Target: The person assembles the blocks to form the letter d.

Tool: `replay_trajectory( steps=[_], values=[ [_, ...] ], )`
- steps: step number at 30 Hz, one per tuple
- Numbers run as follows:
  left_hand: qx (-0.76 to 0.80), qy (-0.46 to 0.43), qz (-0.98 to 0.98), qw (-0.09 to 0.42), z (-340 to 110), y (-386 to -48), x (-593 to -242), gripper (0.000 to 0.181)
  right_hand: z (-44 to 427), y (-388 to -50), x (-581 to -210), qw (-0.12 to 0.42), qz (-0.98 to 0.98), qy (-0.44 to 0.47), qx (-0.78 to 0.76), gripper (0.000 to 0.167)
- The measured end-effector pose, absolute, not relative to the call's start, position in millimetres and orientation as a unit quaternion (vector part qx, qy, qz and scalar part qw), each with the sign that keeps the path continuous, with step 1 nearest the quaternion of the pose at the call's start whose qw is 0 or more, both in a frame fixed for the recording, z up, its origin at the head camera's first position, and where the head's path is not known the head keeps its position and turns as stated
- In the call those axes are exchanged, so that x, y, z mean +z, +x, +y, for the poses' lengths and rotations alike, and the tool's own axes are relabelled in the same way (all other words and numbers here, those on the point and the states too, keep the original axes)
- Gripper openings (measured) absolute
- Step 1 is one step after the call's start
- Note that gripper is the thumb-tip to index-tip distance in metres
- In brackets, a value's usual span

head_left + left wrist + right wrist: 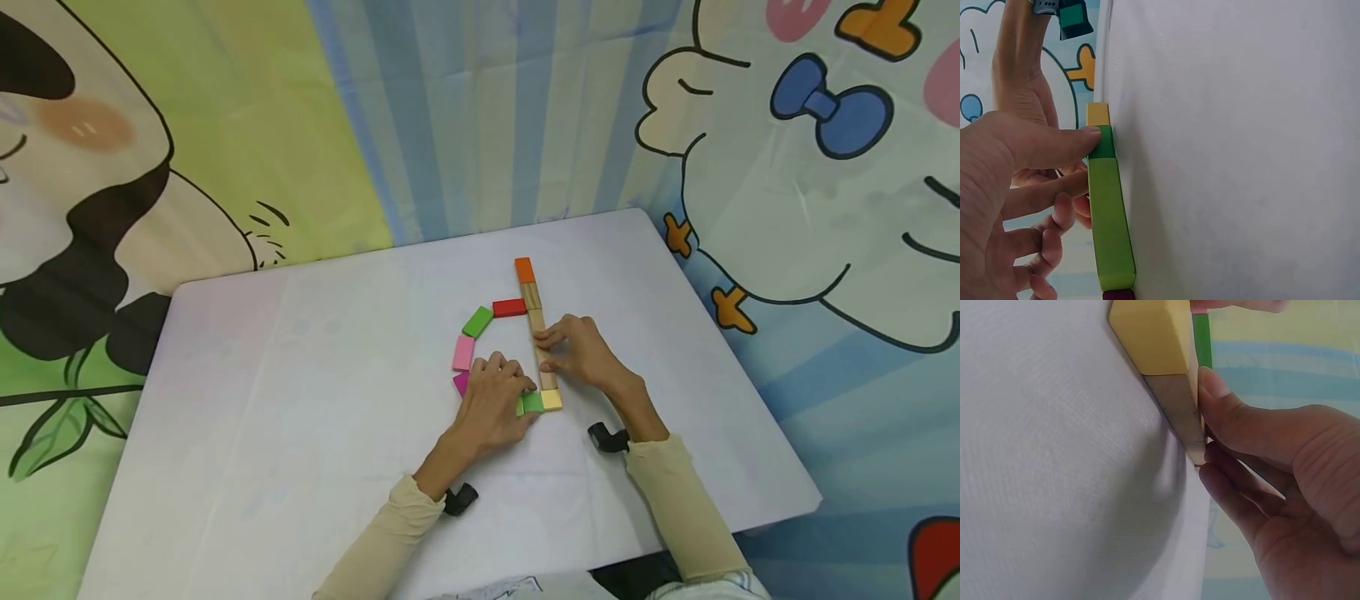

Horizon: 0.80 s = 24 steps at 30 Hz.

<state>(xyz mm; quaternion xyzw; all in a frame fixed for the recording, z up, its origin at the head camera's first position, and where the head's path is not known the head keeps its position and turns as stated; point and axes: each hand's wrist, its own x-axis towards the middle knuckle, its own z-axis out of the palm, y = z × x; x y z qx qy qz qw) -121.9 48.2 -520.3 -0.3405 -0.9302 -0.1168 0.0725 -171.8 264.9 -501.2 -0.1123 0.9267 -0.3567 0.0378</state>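
Note:
Coloured blocks lie joined on the white table in a loop with a straight right side. My left hand (pixel 491 406) is at its lower edge, thumb and index finger pinching a small green block (pixel 1106 142) beside a yellow block (pixel 551 400). A longer light green block (pixel 1110 219) adjoins it. My right hand (pixel 588 357) reaches in from the right, with thumb and bent fingers on a plain wooden block (pixel 548 381) in the straight row. The left hand covers part of the loop's lower left in the head view.
An orange block (pixel 524 270) tops the row. A red block (pixel 509 307), a green block (pixel 477 321), a pink block (pixel 463 353) and a magenta block (pixel 461 382) curve down the left. White table surface (pixel 300 400) extends leftward; patterned cloth (pixel 465 108) hangs behind.

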Motion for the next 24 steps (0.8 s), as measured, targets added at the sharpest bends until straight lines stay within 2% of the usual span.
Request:
replay_trajectory(
  steps=[11,24],
  values=[
    [-0.138,-0.345,-0.926,0.062,53.3,-123.2,-524.0,0.041,264.3,-172.1,-501.9,0.041,0.925,-0.107,-0.361,0.045],
    [-0.115,-0.344,-0.929,0.069,58.4,-125.2,-523.1,0.037,264.3,-171.9,-502.5,0.036,0.927,-0.108,-0.358,0.043]
  ],
)
